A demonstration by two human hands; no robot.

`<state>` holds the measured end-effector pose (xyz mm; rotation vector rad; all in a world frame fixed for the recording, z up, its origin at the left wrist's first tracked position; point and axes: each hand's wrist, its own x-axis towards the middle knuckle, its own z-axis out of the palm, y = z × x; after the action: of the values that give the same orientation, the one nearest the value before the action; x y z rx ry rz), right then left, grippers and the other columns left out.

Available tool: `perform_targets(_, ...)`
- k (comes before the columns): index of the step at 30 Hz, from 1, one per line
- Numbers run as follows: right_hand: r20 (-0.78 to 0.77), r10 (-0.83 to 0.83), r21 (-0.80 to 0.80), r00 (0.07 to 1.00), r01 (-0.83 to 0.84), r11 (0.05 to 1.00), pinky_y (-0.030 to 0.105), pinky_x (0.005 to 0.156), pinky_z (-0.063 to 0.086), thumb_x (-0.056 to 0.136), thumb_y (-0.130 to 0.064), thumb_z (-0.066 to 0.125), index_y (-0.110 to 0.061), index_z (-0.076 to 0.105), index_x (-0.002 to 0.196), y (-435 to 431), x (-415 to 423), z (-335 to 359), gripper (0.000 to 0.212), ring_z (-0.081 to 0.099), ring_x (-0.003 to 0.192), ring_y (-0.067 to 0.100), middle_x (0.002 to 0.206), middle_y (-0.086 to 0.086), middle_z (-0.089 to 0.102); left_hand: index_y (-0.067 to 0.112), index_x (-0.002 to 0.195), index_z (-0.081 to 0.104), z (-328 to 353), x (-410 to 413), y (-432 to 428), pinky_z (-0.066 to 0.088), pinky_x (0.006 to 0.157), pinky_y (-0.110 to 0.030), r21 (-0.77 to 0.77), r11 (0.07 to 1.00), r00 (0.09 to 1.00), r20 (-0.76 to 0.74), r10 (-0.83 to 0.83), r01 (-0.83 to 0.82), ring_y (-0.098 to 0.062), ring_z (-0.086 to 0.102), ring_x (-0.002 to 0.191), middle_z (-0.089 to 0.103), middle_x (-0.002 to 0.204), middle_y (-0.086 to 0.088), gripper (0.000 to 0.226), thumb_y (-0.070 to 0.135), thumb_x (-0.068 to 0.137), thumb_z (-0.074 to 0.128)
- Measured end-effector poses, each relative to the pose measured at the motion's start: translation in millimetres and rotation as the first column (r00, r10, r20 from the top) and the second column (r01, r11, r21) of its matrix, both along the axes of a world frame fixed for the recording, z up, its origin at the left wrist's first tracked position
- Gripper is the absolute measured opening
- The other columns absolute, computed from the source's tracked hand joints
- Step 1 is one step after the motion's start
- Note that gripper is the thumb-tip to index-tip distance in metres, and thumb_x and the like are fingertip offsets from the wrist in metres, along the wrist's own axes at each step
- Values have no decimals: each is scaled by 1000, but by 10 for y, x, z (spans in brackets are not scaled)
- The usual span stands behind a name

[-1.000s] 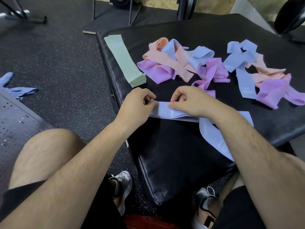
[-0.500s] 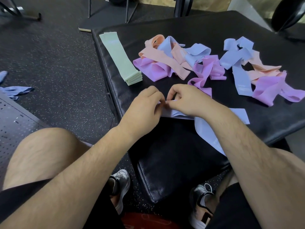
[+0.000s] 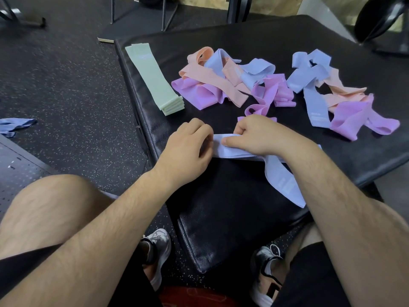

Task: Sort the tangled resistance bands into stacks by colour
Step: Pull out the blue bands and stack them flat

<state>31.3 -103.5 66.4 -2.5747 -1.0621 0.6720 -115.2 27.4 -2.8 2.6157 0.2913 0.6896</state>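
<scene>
Lavender-blue fabric resistance band lies on the black padded bench, its near end gripped by the left hand and its fold pinched under the right hand; line both edges up flush, then press flat before stacking.

- Black rubber floor, flecked with pale specks.
- Black padded table, textured vinyl.
- Plywood wall at the far edge.
- Thin metal legs before it.
- Perforated dark panel at left.

Left hand covered one end of blue band; right forearm hid its middle; print was illegible.
</scene>
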Motion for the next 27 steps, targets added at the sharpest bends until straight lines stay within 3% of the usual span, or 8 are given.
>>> perform_targets(7,-9,38,-24,999,-38,999,28,59,35,86,-51,71,-19,63,78,-44,3,38,35,48,69,11,71,-7,50,16,99,59,-33,16,-12,48,70,-45,36,998,999,-6,42,-41,-24,46,81,55,103,2,12,18,88,54)
perform_targets(11,-48,34,32,998,-32,999,37,87,51,79,-53,73,-21,59,65,-100,100,127,38,62,114,21,76,-1,65,18,101,60,-45,19,-19,49,68,-46,56,997,998,-14,56,-55,-23,45,81,54,104,2,20,26,88,46)
perform_targets(13,-99,33,23,995,-31,999,33,78,48,83,-43,72,-16,55,62,-145,113,196,38,62,116,23,69,-4,63,19,102,60,-38,14,-24,49,69,-46,56,997,998,-19,60,-58,-22,44,82,54,105,2,26,30,87,42)
perform_targets(15,-139,29,44,990,-23,999,31,72,46,84,-36,72,-5,59,70,-190,133,239,37,61,120,6,77,1,69,20,103,60,-34,10,-23,49,70,-45,56,997,998,-27,60,-58,-21,43,82,53,105,2,28,31,86,41)
perform_targets(17,-127,31,34,991,-27,999,23,63,44,87,-34,72,5,61,83,-238,155,275,40,51,81,-33,61,-16,63,21,103,60,-33,10,-26,49,71,-45,54,997,997,-41,62,-60,-20,43,83,53,106,3,28,32,86,41)
perform_targets(18,-96,31,27,995,-29,999,24,59,39,87,-34,73,6,62,86,-249,173,264,41,44,65,-35,55,-21,57,22,104,60,-31,8,-30,49,72,-44,52,997,997,-46,63,-60,-20,43,84,52,106,3,29,33,86,40)
perform_targets(22,9,16,-10,1000,-16,1000,31,59,34,83,-43,72,-5,60,79,-236,184,156,40,48,64,10,67,-7,45,24,108,61,-15,-3,-53,47,75,-43,54,997,996,-58,64,-61,-20,42,87,51,107,2,25,27,89,45)
perform_targets(27,28,19,-43,999,-18,999,32,60,34,80,-47,71,-17,53,73,-204,204,-2,35,44,68,18,72,-3,44,23,104,62,22,-3,-101,48,71,-42,151,986,996,-53,74,-65,-20,39,84,51,104,1,20,17,91,48)
